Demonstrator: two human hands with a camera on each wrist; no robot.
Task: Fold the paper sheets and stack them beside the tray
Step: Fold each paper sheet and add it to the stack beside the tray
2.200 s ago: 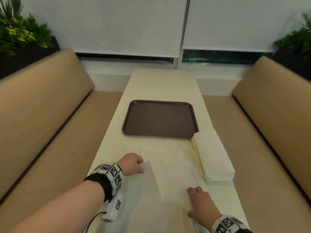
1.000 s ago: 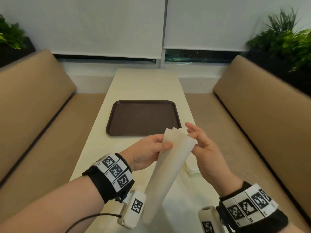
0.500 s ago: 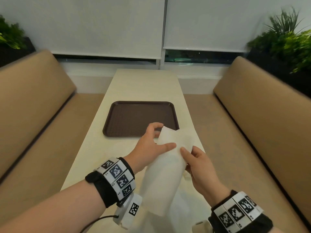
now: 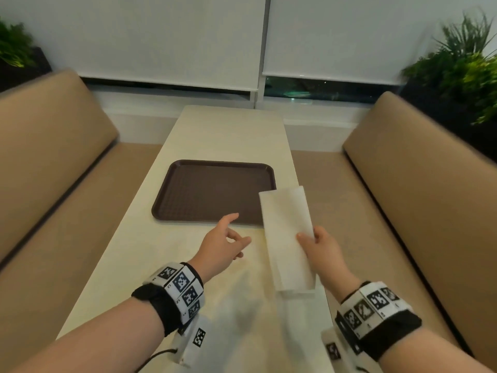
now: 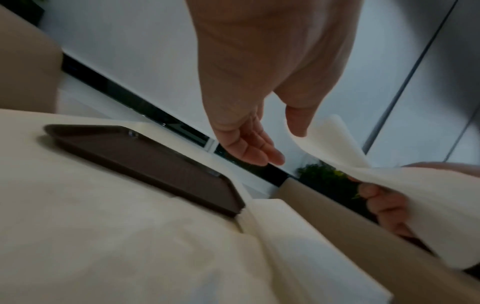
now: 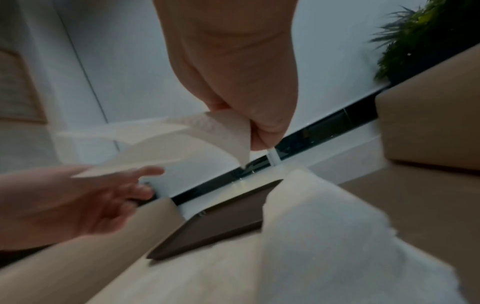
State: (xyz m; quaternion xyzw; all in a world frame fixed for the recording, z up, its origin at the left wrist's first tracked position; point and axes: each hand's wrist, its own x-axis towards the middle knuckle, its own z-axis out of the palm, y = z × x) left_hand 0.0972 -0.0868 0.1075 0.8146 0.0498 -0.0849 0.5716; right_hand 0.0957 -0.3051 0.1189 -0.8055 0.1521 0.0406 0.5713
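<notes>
Brown tray, one; right hand pinches one folded sheet.

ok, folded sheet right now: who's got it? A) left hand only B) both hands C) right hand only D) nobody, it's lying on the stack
C: the right hand pinches the folded sheet above the stack beside the tray, while the left hand is open and apart from it.

Bare forearms, black wristband on the left wrist under white blocks printed with black square markers, thin black cable beneath, matching black band with marker blocks on the right wrist
</notes>
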